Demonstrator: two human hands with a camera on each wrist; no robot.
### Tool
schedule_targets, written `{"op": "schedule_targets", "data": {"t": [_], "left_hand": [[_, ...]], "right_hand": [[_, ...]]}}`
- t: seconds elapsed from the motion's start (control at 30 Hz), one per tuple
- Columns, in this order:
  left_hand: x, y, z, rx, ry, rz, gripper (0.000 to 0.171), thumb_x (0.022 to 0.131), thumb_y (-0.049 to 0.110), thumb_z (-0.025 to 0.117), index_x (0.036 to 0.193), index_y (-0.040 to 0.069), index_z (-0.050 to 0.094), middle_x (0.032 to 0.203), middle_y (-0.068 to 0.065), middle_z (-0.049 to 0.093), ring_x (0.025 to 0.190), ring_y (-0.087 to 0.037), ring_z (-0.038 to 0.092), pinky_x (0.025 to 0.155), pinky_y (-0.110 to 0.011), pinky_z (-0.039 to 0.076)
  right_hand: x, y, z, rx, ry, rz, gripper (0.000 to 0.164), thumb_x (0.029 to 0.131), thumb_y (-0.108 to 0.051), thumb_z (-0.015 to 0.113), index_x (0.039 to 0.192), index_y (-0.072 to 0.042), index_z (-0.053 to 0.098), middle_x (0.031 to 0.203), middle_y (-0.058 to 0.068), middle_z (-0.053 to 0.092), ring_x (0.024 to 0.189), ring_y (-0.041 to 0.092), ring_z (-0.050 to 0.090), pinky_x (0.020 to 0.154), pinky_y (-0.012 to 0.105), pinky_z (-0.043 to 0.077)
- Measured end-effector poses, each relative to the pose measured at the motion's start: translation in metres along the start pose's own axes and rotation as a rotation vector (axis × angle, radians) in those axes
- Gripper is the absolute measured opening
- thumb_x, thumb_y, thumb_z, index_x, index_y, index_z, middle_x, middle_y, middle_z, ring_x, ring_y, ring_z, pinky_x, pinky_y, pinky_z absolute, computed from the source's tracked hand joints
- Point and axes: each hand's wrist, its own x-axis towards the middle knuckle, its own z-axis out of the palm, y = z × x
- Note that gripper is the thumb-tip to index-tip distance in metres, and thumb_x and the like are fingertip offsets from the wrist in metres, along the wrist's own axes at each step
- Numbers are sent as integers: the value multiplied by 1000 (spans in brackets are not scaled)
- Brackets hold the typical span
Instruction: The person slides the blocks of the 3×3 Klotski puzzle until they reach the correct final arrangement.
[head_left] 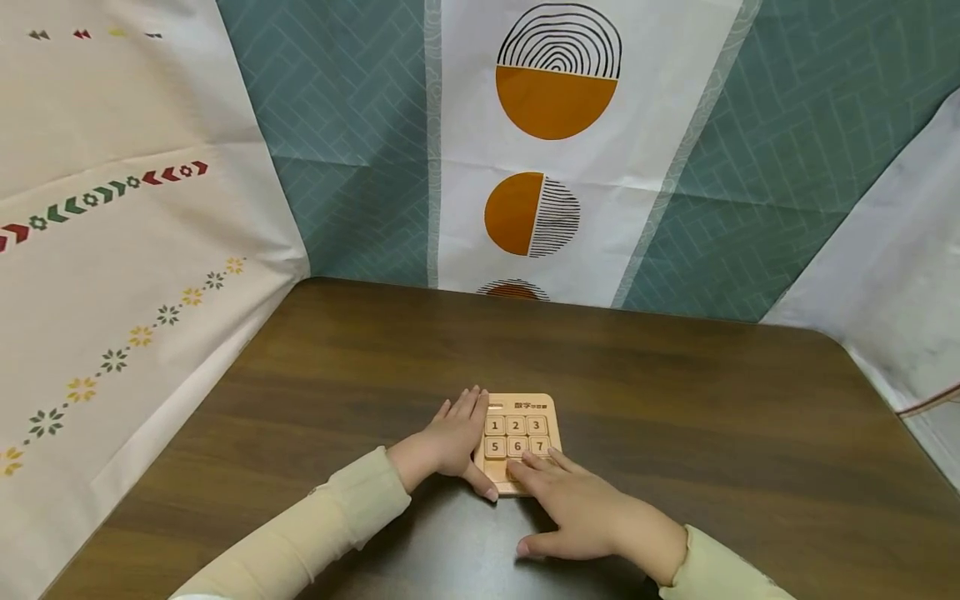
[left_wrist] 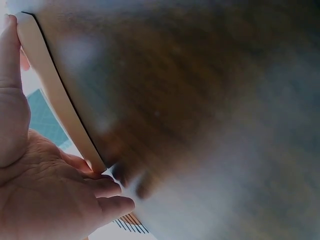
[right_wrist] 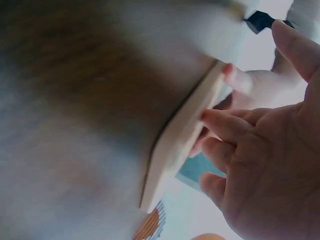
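A wooden sliding number puzzle [head_left: 552,414] lies flat on the dark wooden table. Its visible tiles read 1, 2, 3 and below them 5, 6, 7; bare board shows at the bottom left, and the right fingers cover the rest of that row. My left hand [head_left: 454,442] holds the left side, thumb at the near corner and fingers along the far end. The left wrist view shows the board's edge [left_wrist: 60,90] spanned between thumb and fingers. My right hand [head_left: 585,510] reaches over the near right part, fingertips on the lower row, thumb out over the table.
The brown table [head_left: 675,400] stretches around the puzzle. Behind it hangs a green and white cloth [head_left: 360,208] with orange half-circle prints. A cream patterned cloth [head_left: 135,283] drapes along the left, and a white cloth [head_left: 900,250] along the right.
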Motion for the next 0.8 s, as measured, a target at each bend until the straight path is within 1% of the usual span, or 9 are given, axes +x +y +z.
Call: {"op": "schedule_targets", "data": {"t": [0.07,0.17,0.3,0.37,0.47,0.57,0.67,0.8], "left_hand": [[0,0,-1,6,-6,0,136,56,58,84,151,-3,8,158,-21,6,147,-32,7,117,-50,14],[-1,0,-2,12,-9,-4,136,56,58,84,151,-3,7,158,-21,5,147,-32,6,117,-50,14],[-1,2,-2,12,-8,1,136,56,58,84,151,-3,7,158,-21,5,147,-33,7,117,-50,14],[-1,3,-1,13,-6,3,136,56,58,84,151,-3,7,158,-21,5,147,-33,7,117,-50,13],[0,2,-2,15,-2,4,137,56,58,84,151,-3,6,158,-21,5,147,-33,6,117,-51,13],[1,0,-2,14,4,5,137,55,58,84,151,-3,7,158,-22,5,147,-33,6,117,-51,13],[1,1,-1,7,-1,2,137,56,58,84,151,-3,7,158,-21,5,147,-33,6,117,-50,13],[0,3,-1,0,-12,-6,136,57,57,84,151,-2,7,158,-21,5,147,-33,6,117,-50,13]], "right_hand": [[3,1,-2,22,12,-3,86,85,-57,59,148,-6,32,153,14,32,143,29,26,115,49,19],[15,-1,-4,30,32,-2,87,87,-58,57,149,-3,30,153,17,31,143,31,25,115,49,19],[24,-3,-2,18,25,11,90,86,-59,56,149,-1,28,153,16,30,144,28,24,116,47,18],[23,-5,0,16,22,17,91,85,-60,57,149,-2,28,154,14,30,144,27,24,116,47,18],[16,-11,2,9,25,3,93,84,-62,57,148,-1,30,153,12,32,144,26,25,116,46,17],[7,-15,3,38,12,1,93,83,-64,56,148,-3,30,153,12,31,143,28,25,116,48,19],[0,-13,3,89,18,41,94,84,-66,54,149,-3,29,154,14,30,142,32,26,113,51,23],[-3,-4,3,127,64,113,94,85,-64,55,149,-1,27,154,16,27,143,33,23,113,52,23]]}}
